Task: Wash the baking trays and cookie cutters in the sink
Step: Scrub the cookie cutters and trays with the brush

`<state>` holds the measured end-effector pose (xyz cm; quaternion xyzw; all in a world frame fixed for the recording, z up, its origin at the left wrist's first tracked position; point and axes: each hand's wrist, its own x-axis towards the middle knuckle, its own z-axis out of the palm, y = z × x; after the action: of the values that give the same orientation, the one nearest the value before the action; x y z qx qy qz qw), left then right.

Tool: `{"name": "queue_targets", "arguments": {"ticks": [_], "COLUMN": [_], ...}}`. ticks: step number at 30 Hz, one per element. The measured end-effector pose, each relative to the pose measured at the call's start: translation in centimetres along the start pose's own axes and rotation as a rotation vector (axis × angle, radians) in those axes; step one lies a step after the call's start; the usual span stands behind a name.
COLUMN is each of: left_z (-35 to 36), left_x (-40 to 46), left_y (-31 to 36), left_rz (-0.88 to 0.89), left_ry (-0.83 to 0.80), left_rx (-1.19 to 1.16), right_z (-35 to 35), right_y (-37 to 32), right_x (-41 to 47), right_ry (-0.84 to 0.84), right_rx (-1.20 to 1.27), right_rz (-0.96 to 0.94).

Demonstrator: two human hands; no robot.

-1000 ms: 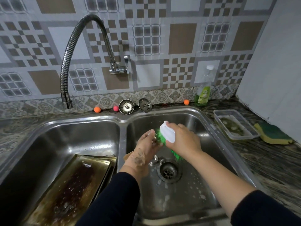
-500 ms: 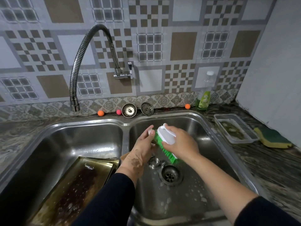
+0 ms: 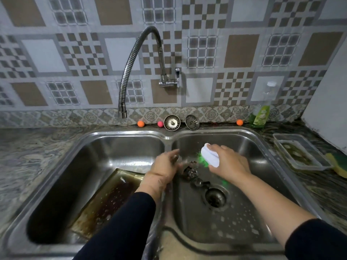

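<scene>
Scrubbing cookie cutters [image 3: 191, 170]: the right hand [image 3: 231, 164] grips a scrub brush [image 3: 209, 154] beside them. Whether the blurred left hand [image 3: 164, 168] holds one, I cannot tell. Baking trays [image 3: 110, 196], left of both hands, probably need scrubbing next.

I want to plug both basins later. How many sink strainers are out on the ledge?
2. One strainer and a second strainer lean side by side at the tiled wall, behind the divider between the basins. None other shows.

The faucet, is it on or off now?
Off: no water leaves the faucet spout, which hangs over the left sink basin.
</scene>
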<state>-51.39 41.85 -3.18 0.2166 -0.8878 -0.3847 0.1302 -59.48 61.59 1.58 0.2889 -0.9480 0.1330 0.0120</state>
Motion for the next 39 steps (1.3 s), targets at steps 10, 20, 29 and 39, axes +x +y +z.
{"name": "queue_targets", "arguments": {"ticks": [10, 20, 29, 39], "left_z": [-5.3, -6.6, -3.9, 9.7], "left_x": [-6.4, -6.2, -0.2, 3.8], "left_y": [-15.9, -15.1, -4.1, -1.3], "left_rz": [-0.505, -0.421, 0.054, 0.084], "left_ry": [-0.204, -0.283, -0.065, -0.499], "left_rx": [0.518, 0.619, 0.688, 0.689], "right_z": [0.5, 0.9, -1.9, -12.1], "right_y": [0.9, -0.3, 5.0, 18.6], "right_x": [-0.6, -1.8, -2.7, 1.4], "right_ry": [-0.031, -0.084, -0.278, 0.007], "right_rx": [-0.05, -0.051, -0.029, -0.005], "right_rz": [0.011, 0.015, 0.088, 0.285]}}
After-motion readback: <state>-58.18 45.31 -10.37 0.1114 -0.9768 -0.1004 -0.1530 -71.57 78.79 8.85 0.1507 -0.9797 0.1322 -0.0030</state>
